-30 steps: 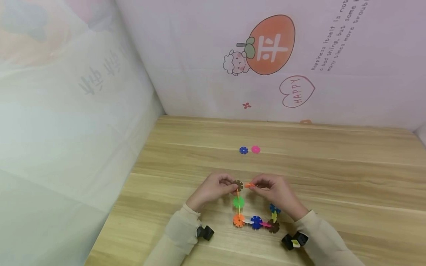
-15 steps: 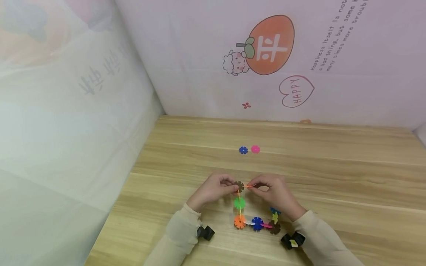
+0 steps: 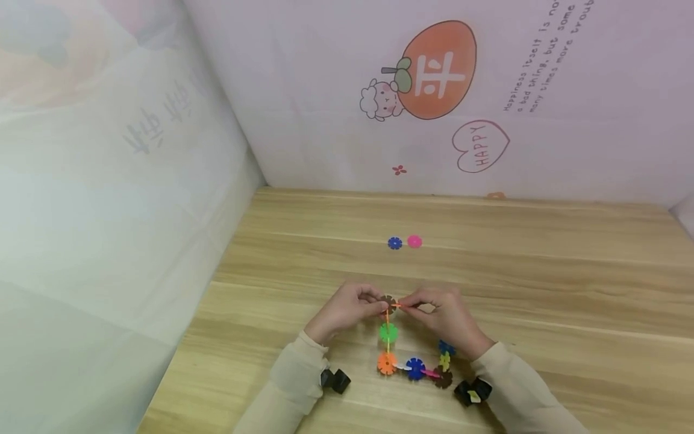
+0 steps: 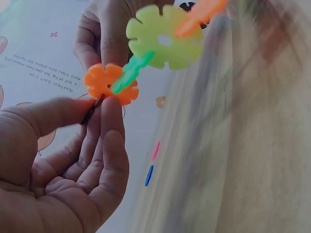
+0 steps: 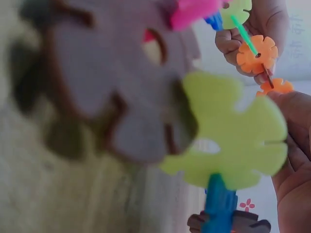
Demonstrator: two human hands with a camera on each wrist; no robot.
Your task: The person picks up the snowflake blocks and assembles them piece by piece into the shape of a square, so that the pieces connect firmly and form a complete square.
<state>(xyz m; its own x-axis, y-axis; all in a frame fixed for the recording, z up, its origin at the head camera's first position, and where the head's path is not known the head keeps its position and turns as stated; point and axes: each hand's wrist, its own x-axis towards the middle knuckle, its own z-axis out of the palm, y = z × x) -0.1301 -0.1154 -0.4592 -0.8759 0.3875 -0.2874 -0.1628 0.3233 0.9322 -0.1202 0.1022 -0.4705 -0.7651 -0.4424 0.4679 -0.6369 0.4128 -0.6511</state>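
Observation:
Slotted plastic snowflake discs form a chain bent into an open-sided frame. My left hand [image 3: 349, 308] pinches the brown disc [image 3: 391, 300] at the chain's upper left end. From the other side, my right hand [image 3: 444, 310] pinches an orange disc [image 3: 397, 305] edge-on, its edge meeting the brown disc; how deep its slot sits is hidden. Below hang a green disc [image 3: 388, 333] and a corner orange disc [image 3: 387, 364]. A blue disc [image 3: 415, 369] lies in the bottom row, ending at a second brown disc [image 3: 443, 378]. The right wrist view shows a yellow-green disc [image 5: 238, 136] close up.
Loose on the wooden table [image 3: 303, 241] beyond the hands are a dark blue disc [image 3: 394, 243] and a pink disc [image 3: 414, 242]. A printed cloth [image 3: 325, 120] hangs along the back edge, and another white cloth [image 3: 135, 241] borders the left side.
My right hand has brought the orange disc leftward, closing the gap to the brown disc. The left hand keeps its pinch in nearly the same spot.

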